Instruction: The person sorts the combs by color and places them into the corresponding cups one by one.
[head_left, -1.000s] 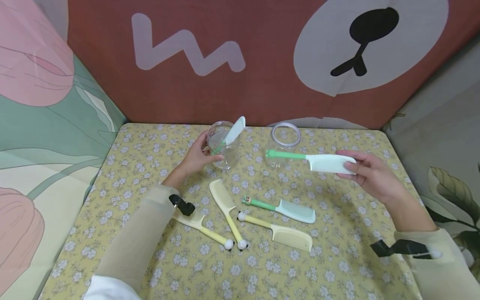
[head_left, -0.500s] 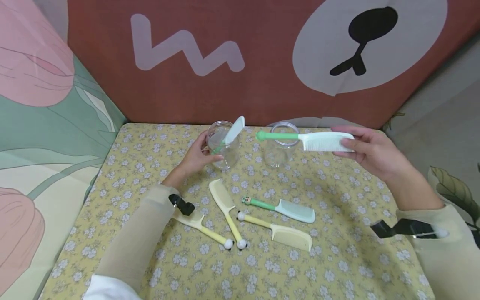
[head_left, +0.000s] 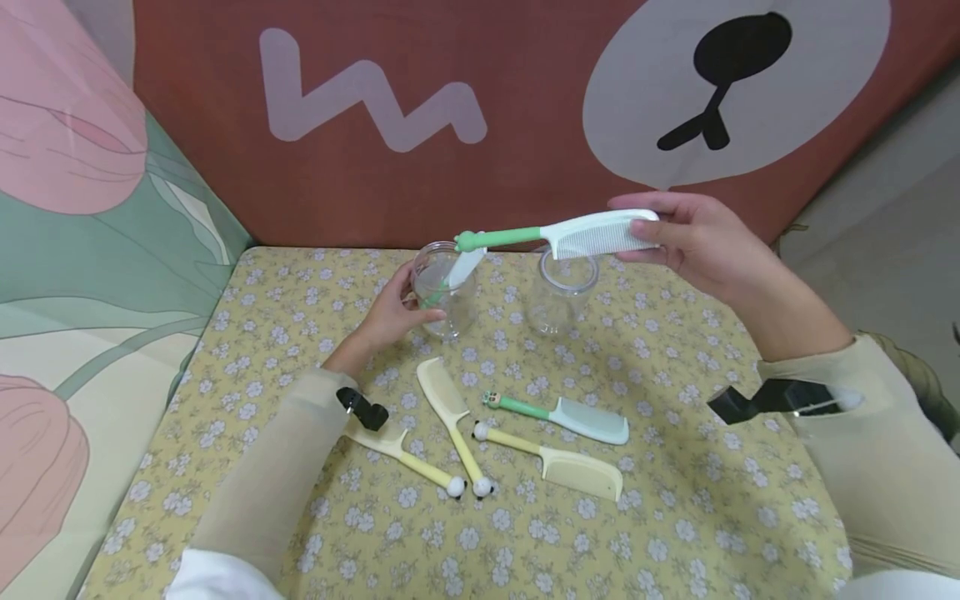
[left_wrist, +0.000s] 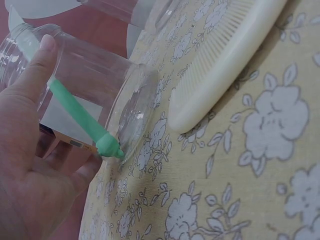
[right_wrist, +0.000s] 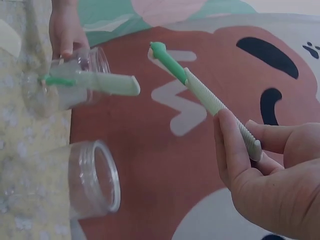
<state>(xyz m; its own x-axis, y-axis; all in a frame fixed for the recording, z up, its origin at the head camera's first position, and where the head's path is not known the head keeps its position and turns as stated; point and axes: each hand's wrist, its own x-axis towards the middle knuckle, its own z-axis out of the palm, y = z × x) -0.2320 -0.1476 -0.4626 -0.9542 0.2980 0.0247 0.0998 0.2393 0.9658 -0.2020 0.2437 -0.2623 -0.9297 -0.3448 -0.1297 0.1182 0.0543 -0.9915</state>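
Observation:
A clear jar [head_left: 453,312] stands at the back of the table, and my left hand [head_left: 392,310] grips its left side. Inside it leans a green-handled comb [left_wrist: 75,110], handle down, its pale head sticking out over the rim. My right hand [head_left: 701,242] pinches the pale toothed end of another green-handled comb [head_left: 600,233]. This comb is held in the air, nearly level, with its knobbed handle end pointing left near the jar's mouth in the head view. In the right wrist view the held comb [right_wrist: 200,95] appears apart from the jar.
A second clear jar [head_left: 558,304] stands to the right of the gripped one. In front lie a green-handled comb [head_left: 592,421] and several yellow combs [head_left: 581,472], one partly behind my left wrist. A printed cloth wall [head_left: 360,192] rises behind the table.
My right hand has risen and moved left with the comb, carrying it from in front of the second jar to above it and toward the first. The left hand stays put.

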